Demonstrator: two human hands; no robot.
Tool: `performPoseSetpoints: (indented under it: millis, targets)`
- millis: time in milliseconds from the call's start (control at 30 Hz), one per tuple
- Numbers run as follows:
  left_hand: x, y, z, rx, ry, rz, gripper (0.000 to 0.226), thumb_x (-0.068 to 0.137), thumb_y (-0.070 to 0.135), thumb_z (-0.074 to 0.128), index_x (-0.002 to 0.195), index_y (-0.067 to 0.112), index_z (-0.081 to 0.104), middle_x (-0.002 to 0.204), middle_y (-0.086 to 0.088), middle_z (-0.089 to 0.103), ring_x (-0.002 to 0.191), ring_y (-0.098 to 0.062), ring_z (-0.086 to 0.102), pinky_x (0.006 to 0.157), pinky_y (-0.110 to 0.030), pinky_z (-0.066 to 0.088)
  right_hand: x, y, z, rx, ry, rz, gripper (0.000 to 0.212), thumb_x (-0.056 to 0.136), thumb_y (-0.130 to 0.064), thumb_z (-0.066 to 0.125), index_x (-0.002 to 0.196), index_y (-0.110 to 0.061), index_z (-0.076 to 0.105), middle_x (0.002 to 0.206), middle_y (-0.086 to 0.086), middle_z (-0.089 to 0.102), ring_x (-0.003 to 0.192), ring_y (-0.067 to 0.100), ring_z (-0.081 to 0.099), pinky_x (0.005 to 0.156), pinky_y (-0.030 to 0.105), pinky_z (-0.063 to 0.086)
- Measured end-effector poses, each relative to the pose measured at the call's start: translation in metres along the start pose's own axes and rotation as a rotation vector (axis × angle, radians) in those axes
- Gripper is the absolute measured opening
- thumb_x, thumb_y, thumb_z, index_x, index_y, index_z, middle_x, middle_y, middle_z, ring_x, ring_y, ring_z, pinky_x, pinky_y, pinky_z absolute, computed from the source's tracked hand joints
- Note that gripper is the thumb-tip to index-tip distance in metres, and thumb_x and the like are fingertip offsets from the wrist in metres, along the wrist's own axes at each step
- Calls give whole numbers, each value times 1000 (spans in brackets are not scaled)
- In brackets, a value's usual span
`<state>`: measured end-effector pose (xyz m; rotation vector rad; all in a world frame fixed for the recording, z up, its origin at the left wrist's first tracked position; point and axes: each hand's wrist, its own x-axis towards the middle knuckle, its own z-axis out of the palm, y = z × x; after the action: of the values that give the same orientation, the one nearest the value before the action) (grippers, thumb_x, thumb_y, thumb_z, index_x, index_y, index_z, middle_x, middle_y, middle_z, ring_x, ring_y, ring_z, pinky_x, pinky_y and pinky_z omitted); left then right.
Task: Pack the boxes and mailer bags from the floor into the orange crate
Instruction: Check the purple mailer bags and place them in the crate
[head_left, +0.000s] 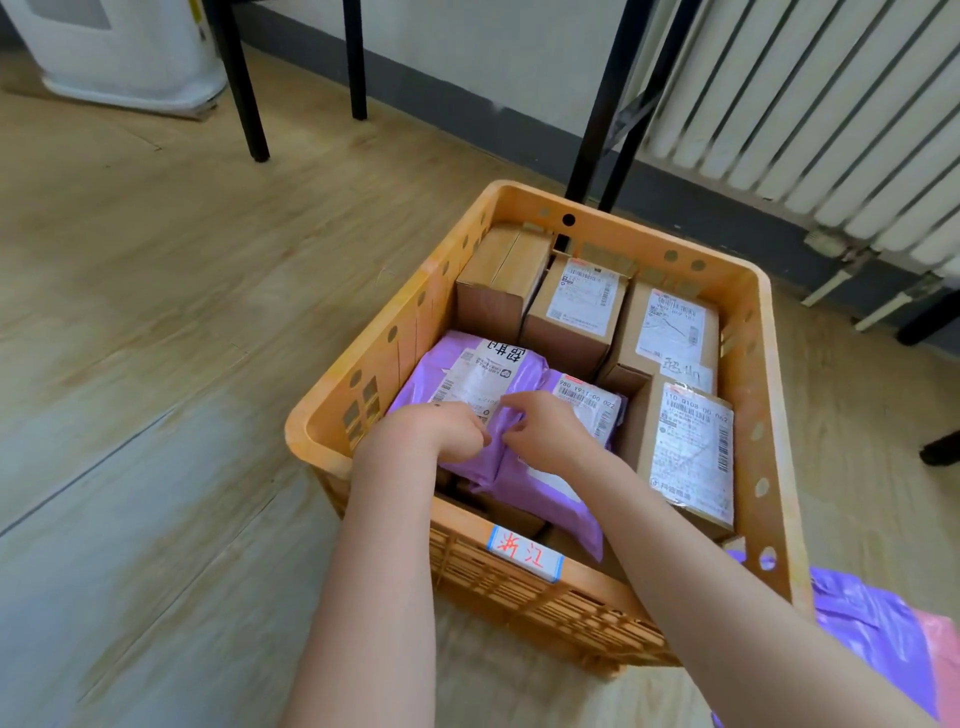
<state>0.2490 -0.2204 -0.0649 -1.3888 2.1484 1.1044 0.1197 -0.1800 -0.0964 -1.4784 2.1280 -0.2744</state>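
Note:
The orange crate (768, 364) stands on the wooden floor and holds several cardboard boxes with shipping labels, such as a labelled box (574, 312) at the back and a flat one (691, 452) on the right. Two purple mailer bags lie in its near left part: the top bag (483, 374) and a second bag (576, 410) beside it. My left hand (441, 431) and my right hand (545, 428) both rest inside the crate, fingers curled and pinching the top purple bag's near edge.
Another purple mailer bag (872, 623) and a pink one (943, 660) lie on the floor right of the crate. Black table legs (244, 78) stand behind, a white radiator (831, 104) is at the back right, and a white appliance (130, 47) at the back left.

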Motion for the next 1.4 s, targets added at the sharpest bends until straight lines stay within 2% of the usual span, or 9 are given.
performPoseSetpoints:
  millis: [100, 233, 300, 400, 500, 700, 800, 1233, 1400]
  targets:
    - [6, -4, 2, 57, -51, -53, 46, 92, 24, 39, 138, 22, 48, 143, -5, 46, 128, -23, 45, 110, -38, 36, 0, -4, 3, -66, -106, -11, 31, 85, -3, 46, 106, -8, 68, 107, 15, 67, 95, 28, 57, 71, 26, 40]
    - [9, -4, 3, 32, 14, -27, 38, 93, 21, 41, 127, 20, 57, 126, -1, 52, 114, -21, 48, 97, -29, 41, -2, -5, 0, -100, -158, -20, 33, 90, -9, 46, 118, -11, 64, 120, 13, 64, 95, 25, 55, 74, 25, 39]
    - [3, 0, 2, -74, 140, 33, 26, 93, 14, 41, 106, 19, 63, 109, 0, 51, 98, -20, 45, 80, -26, 39, -8, -4, -8, -57, -137, -19, 41, 93, -11, 45, 133, -13, 54, 133, 9, 57, 112, 24, 55, 88, 27, 41]
    - [-6, 10, 7, -222, 458, 96, 27, 92, 11, 42, 102, 13, 67, 110, -2, 63, 99, -23, 57, 82, -32, 45, -21, -1, -26, 69, -74, -43, 42, 94, -13, 46, 136, -17, 51, 131, 5, 56, 89, 17, 52, 75, 27, 45]
    - [-17, 31, 23, -325, 681, 194, 21, 90, 13, 45, 87, 13, 66, 88, -5, 65, 81, -24, 57, 71, -34, 49, -40, 4, -46, 198, 37, -86, 37, 94, -14, 45, 128, -20, 57, 113, 0, 61, 82, 15, 56, 56, 21, 44]
    - [-33, 91, 54, -380, 822, 438, 15, 89, 16, 51, 87, 16, 66, 74, 3, 60, 74, -17, 54, 63, -29, 44, -92, 41, -101, 204, 440, -129, 26, 94, -15, 52, 114, -26, 64, 97, -10, 61, 81, 2, 56, 63, 8, 40]
    - [-42, 128, 64, -426, 874, 561, 6, 85, 15, 59, 82, 18, 64, 68, 9, 54, 64, -7, 51, 56, -13, 37, -120, 72, -119, 234, 622, -70, 27, 91, -8, 56, 109, -27, 64, 93, -11, 61, 80, -3, 55, 64, 4, 42]
    - [-45, 270, 210, -445, 669, 875, 9, 75, 5, 62, 77, 14, 61, 78, 1, 57, 68, -11, 54, 64, -18, 42, -215, 231, -90, 528, 819, 253, 28, 76, 1, 60, 90, -21, 67, 80, -7, 70, 71, -3, 62, 59, 8, 44]
    - [-7, 275, 271, -484, 591, 683, 7, 78, 7, 61, 79, 14, 63, 85, -3, 61, 75, -12, 55, 73, -25, 45, -227, 292, -46, 419, 770, 504, 29, 83, -3, 59, 109, -13, 66, 101, -1, 68, 91, 15, 65, 86, 31, 50]
